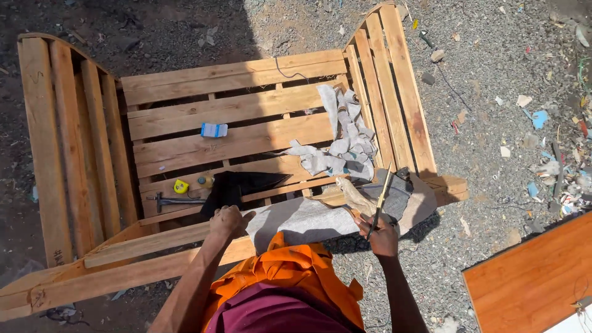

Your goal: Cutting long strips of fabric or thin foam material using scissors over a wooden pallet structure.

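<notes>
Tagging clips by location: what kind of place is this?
Probably an outdoor carpentry or upholstery yard. A bare slatted wooden seat frame sits on littered gravel ground in sunlight, with a hammer and yellow tape measure on its slats and grey cloth over the front rail.
</notes>
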